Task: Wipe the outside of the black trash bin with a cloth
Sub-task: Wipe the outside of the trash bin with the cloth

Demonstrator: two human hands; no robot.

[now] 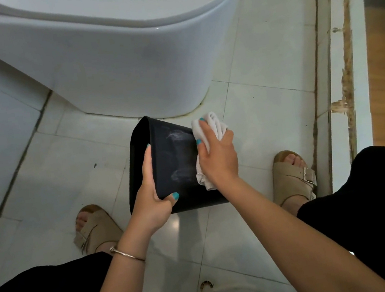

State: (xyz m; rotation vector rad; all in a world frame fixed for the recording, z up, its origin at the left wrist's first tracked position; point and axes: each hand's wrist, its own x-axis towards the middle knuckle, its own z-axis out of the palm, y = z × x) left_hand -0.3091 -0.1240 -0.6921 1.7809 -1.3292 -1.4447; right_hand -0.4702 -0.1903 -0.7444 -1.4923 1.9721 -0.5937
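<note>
The toilet (108,58) is seen at twelve o'clock, its white base just beyond the work; the tiled floor (264,80) is spread beneath everything, and a worn door sill (342,88) is run along at three o'clock; none of these is judged to block the wiping, though the toilet base stands close behind. The black trash bin (173,158) is held at the centre, tipped on its side above the floor, its opening turned toward ten o'clock; it is judged light, stiff and smooth, likely slippery where damp smears are shown on its upper face, so it is best taken by the rim and bottom edge. A sandalled foot is planted at four o'clock and another at eight. The left hand (152,201) is clamped on the bin's near corner, thumb on top. The right hand (215,157) is laid over the pale cloth (209,128), fingers curled round it, pressing it to the bin's two-o'clock edge; the cloth is soft and bunched.
</note>
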